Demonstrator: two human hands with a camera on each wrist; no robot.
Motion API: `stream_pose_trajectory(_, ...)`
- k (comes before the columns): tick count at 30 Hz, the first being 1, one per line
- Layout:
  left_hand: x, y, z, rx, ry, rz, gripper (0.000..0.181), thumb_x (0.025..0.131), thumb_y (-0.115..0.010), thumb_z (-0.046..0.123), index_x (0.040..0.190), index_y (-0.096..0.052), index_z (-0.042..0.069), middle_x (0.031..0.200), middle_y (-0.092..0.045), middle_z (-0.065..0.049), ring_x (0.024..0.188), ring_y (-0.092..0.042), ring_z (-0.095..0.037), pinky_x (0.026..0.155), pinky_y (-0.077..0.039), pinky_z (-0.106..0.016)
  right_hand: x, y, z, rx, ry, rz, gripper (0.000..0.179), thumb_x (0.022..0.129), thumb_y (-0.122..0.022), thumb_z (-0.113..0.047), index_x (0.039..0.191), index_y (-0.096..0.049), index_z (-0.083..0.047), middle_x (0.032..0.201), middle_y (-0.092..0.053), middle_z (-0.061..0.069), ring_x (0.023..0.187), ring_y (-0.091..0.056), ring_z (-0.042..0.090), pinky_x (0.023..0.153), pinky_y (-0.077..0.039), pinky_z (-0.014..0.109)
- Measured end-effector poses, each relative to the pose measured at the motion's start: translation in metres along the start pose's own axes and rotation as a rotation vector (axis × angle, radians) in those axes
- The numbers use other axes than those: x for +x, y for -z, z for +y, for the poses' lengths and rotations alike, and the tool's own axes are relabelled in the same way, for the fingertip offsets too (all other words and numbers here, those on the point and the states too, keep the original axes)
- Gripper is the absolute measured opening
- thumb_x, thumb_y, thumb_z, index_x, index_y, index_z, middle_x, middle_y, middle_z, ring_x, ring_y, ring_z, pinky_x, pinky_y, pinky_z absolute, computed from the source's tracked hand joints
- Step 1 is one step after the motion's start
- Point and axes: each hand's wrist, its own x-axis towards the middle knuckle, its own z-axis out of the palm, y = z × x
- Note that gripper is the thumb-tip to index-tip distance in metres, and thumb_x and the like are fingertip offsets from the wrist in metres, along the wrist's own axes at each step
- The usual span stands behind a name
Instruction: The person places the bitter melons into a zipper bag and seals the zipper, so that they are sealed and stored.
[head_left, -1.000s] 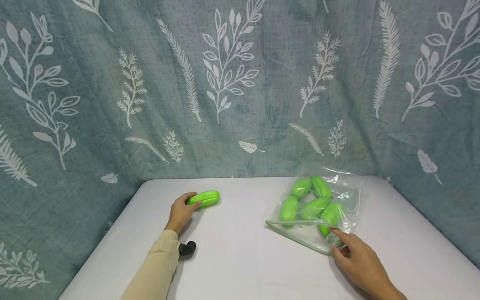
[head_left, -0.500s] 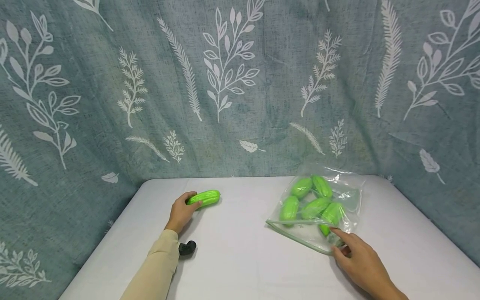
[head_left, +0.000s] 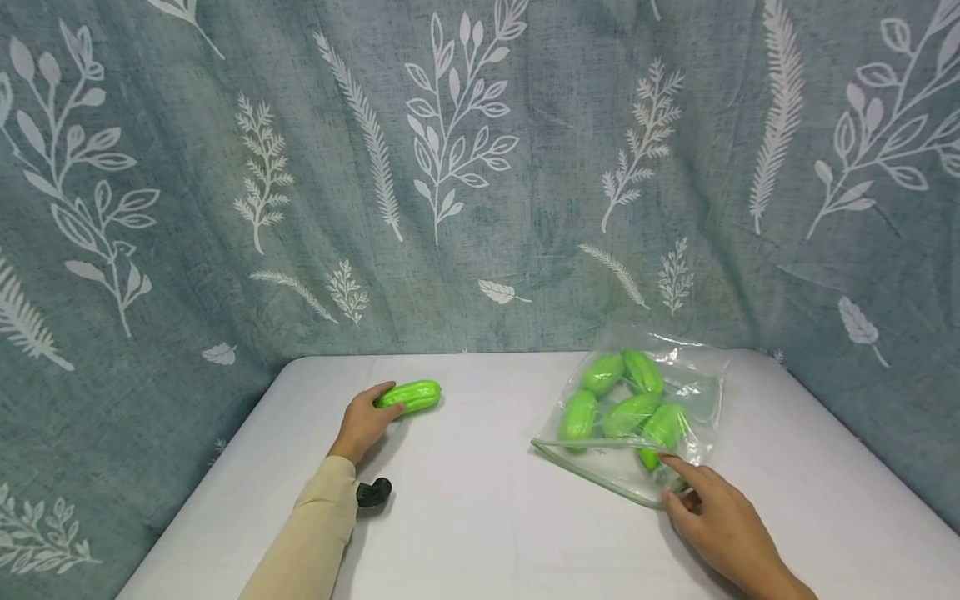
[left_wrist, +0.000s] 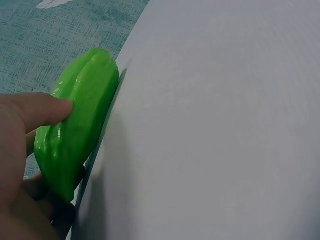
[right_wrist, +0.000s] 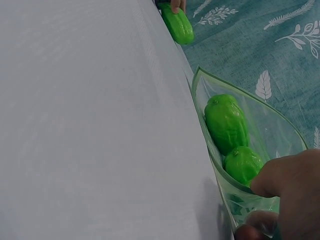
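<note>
At the table's far left, my left hand (head_left: 365, 421) holds a bright green ribbed gourd (head_left: 416, 397), thumb on the near side and fingers round the back. In the left wrist view the gourd (left_wrist: 82, 115) lies between thumb and curled fingers, its far end free. On the right lies a clear zip bag (head_left: 696, 392) with a green seal, its mouth toward me and parted. Several similar gourds (head_left: 628, 415) are inside. My right hand (head_left: 720, 525) pinches the right part of the bag's mouth. The right wrist view shows two gourds (right_wrist: 227, 122) just inside the opening.
A white cloth (head_left: 480, 500) covers the table. Behind it and along the sides hangs a blue-green curtain (head_left: 465, 292) with white leaf prints. A small black rounded object (head_left: 375, 493) sits against the left sleeve (head_left: 315, 525).
Both hands, the gourd and the bag stay practically in place. The head view shifts only very slightly.
</note>
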Motion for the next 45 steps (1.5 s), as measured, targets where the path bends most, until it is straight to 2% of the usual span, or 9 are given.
stream_pose_trajectory(9,-0.003,0.002,0.003,-0.006,-0.009,0.010,0.056,0.091,-0.073,0.022,0.143,-0.054,0.009,0.144,-0.051,-0.016,0.132,-0.046,-0.034,0.108,-0.037,-0.053,0.000,-0.001,0.001,0.002,0.004,0.003,0.048,0.090,-0.074,-0.019,0.136,-0.062,-0.015,0.097,-0.065,-0.002,0.076,-0.059,0.008,0.066,-0.050,0.037)
stream_pose_trajectory(23,-0.010,-0.002,0.016,-0.077,-0.087,0.016,0.055,0.089,-0.075,0.016,0.138,-0.053,0.006,0.135,-0.056,-0.017,0.118,-0.055,-0.030,0.099,-0.044,-0.048,0.001,-0.002,0.002,-0.001,0.010,0.010,0.048,0.089,-0.074,-0.018,0.136,-0.062,-0.016,0.096,-0.065,-0.004,0.076,-0.058,0.006,0.066,-0.049,0.037)
stream_pose_trajectory(32,-0.017,-0.005,0.020,-0.087,-0.112,-0.027,0.059,0.091,-0.074,0.019,0.146,-0.053,0.017,0.138,-0.054,-0.016,0.113,-0.056,-0.030,0.089,-0.048,-0.044,0.001,-0.002,0.002,-0.002,0.017,0.014,0.048,0.089,-0.074,-0.018,0.135,-0.063,-0.015,0.096,-0.065,-0.003,0.076,-0.057,0.006,0.065,-0.049,0.036)
stream_pose_trajectory(40,-0.020,-0.012,0.026,-0.052,-0.132,-0.058,0.059,0.089,-0.075,0.021,0.145,-0.055,0.016,0.135,-0.055,-0.014,0.107,-0.057,-0.028,0.085,-0.049,-0.043,0.002,-0.002,0.002,-0.003,0.016,0.011,0.048,0.089,-0.074,-0.018,0.136,-0.063,-0.015,0.096,-0.065,-0.003,0.076,-0.057,0.006,0.066,-0.049,0.036)
stream_pose_trajectory(45,-0.024,-0.016,0.028,-0.065,-0.146,-0.060,0.057,0.089,-0.075,0.020,0.143,-0.056,0.016,0.134,-0.056,-0.013,0.104,-0.058,-0.026,0.084,-0.050,-0.041,0.001,-0.002,0.002,0.001,0.016,0.010,0.048,0.089,-0.074,-0.019,0.136,-0.063,-0.016,0.095,-0.064,-0.005,0.076,-0.057,0.006,0.066,-0.049,0.035)
